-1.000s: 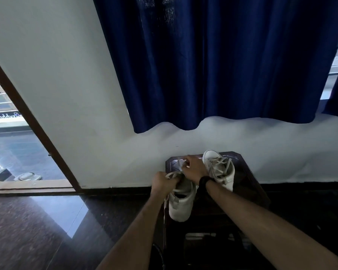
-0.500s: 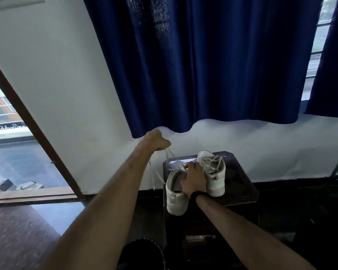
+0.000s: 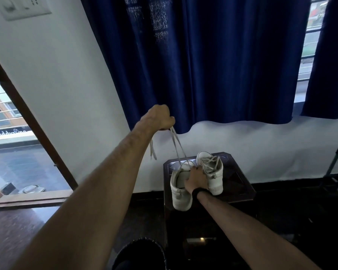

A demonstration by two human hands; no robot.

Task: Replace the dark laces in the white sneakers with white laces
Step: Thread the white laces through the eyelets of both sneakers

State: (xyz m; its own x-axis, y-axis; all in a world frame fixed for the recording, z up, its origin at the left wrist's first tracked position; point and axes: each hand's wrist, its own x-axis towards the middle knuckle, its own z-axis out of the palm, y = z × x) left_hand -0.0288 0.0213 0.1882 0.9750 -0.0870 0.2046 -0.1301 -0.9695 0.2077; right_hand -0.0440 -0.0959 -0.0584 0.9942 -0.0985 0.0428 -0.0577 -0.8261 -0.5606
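Left hand (image 3: pixel 160 117) pulls lace (image 3: pixel 179 148); sign (image 3: pixel 7 132) lettering unreadable.

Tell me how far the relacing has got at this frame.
Done: the right sneaker on the dark stool carries a pale lace. In hand: the left hand pulls a pale lace taut up from the left sneaker, which the right hand steadies. Left: finishing and tying it; eyelets unclear.

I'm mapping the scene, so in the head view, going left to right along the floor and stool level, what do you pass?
Open doorway → left sneaker → right hand → right sneaker → dark stand at the far right.
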